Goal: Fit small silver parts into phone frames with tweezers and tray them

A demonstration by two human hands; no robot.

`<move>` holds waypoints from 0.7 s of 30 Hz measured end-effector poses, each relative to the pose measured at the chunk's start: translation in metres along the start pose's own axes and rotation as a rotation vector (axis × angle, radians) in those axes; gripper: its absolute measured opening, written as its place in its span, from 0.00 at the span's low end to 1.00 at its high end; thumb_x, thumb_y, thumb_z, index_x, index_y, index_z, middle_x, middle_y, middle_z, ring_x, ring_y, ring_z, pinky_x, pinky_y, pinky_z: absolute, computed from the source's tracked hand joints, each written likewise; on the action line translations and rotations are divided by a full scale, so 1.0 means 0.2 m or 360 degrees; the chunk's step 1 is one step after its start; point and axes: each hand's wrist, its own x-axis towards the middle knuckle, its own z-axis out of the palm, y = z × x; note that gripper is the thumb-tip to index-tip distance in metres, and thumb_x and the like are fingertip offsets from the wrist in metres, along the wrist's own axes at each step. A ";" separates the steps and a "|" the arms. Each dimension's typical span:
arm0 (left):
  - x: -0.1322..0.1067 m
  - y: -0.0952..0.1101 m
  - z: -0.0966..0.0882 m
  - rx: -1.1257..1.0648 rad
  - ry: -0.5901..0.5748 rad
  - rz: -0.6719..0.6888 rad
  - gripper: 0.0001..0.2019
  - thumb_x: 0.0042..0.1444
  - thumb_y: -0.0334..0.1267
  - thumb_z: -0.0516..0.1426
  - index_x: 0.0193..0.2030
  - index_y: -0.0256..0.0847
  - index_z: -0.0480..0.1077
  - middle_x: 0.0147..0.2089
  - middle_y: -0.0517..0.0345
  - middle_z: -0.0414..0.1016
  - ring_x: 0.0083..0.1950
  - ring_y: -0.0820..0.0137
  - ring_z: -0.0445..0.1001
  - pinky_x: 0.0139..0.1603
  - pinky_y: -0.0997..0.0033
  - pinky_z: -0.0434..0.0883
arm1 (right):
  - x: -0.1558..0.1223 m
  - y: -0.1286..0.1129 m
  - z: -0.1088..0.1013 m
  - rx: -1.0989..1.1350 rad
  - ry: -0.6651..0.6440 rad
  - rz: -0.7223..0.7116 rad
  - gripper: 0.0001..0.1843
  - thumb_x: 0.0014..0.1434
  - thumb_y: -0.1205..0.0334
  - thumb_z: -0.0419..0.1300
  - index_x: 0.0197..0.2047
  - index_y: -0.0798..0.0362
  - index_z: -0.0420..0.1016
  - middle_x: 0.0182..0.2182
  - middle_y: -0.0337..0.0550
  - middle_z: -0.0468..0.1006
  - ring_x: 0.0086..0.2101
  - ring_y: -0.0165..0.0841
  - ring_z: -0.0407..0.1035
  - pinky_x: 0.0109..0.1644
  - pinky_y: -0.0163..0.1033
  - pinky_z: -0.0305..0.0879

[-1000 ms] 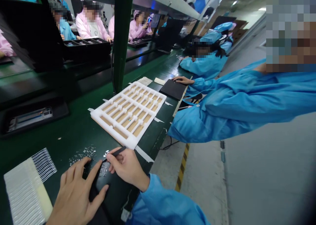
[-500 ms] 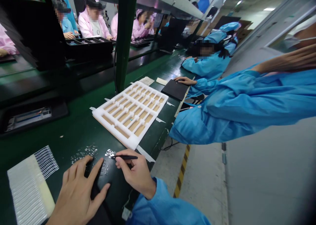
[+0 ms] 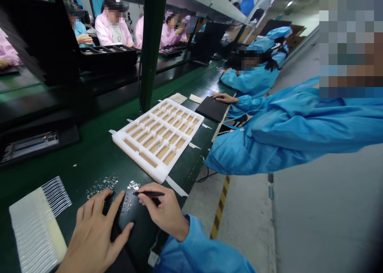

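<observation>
My left hand (image 3: 92,235) lies flat with fingers spread on a black flat part (image 3: 134,229) at the near edge of the green bench. My right hand (image 3: 164,211) pinches black tweezers (image 3: 149,193), their tip pointing left at a small heap of shiny metal bits (image 3: 133,185). More shiny bits (image 3: 101,184) lie scattered just beyond my left fingertips. A white foam tray (image 3: 157,135) with many slots sits a little farther along the bench.
A white sheet with striped strips (image 3: 32,221) lies at the near left. A black tray holding a frame (image 3: 30,143) rests on the left belt. A green post (image 3: 151,45) rises behind the foam tray. People in blue coats (image 3: 287,125) lean on the bench at right.
My right hand has swung the tweezers from pointing up-right to lying level, tip toward the heap of metal bits. The black tray on the belt has slid left. My left hand stays put.
</observation>
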 end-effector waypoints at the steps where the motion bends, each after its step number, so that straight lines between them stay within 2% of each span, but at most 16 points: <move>1: 0.00 0.00 0.00 -0.0001 0.0001 0.0001 0.29 0.69 0.54 0.58 0.71 0.44 0.68 0.63 0.39 0.69 0.61 0.46 0.70 0.55 0.48 0.69 | -0.01 -0.01 -0.01 -0.0011 -0.0017 0.0001 0.07 0.69 0.64 0.65 0.44 0.53 0.87 0.38 0.47 0.88 0.36 0.37 0.84 0.42 0.39 0.82; 5: 0.00 0.00 -0.01 -0.0018 -0.0006 -0.0021 0.28 0.69 0.54 0.58 0.71 0.45 0.69 0.63 0.40 0.70 0.61 0.46 0.70 0.56 0.48 0.68 | -0.02 -0.04 -0.05 -0.0030 -0.0088 0.0014 0.06 0.68 0.64 0.67 0.45 0.51 0.88 0.40 0.48 0.89 0.40 0.40 0.85 0.48 0.40 0.83; 10: 0.00 0.01 -0.01 -0.0032 -0.0013 0.0014 0.28 0.69 0.52 0.58 0.71 0.43 0.67 0.63 0.39 0.68 0.61 0.46 0.69 0.55 0.48 0.67 | -0.03 -0.05 -0.07 -0.0023 -0.0065 0.0082 0.07 0.69 0.62 0.67 0.45 0.51 0.88 0.39 0.47 0.89 0.37 0.39 0.85 0.45 0.41 0.84; 16: 0.01 0.01 -0.01 -0.0062 -0.0021 0.0056 0.26 0.69 0.48 0.59 0.70 0.44 0.68 0.63 0.39 0.67 0.61 0.46 0.68 0.55 0.47 0.68 | -0.04 -0.03 -0.08 -0.0045 -0.0114 0.0026 0.06 0.69 0.63 0.67 0.44 0.51 0.88 0.40 0.48 0.90 0.41 0.40 0.85 0.49 0.41 0.83; 21: 0.00 0.00 -0.01 -0.0071 -0.0048 0.0061 0.24 0.69 0.48 0.59 0.70 0.49 0.70 0.63 0.40 0.66 0.62 0.45 0.68 0.54 0.47 0.69 | -0.01 -0.02 -0.05 0.0126 -0.0113 0.0274 0.09 0.69 0.57 0.67 0.44 0.53 0.87 0.35 0.48 0.88 0.34 0.39 0.85 0.40 0.41 0.84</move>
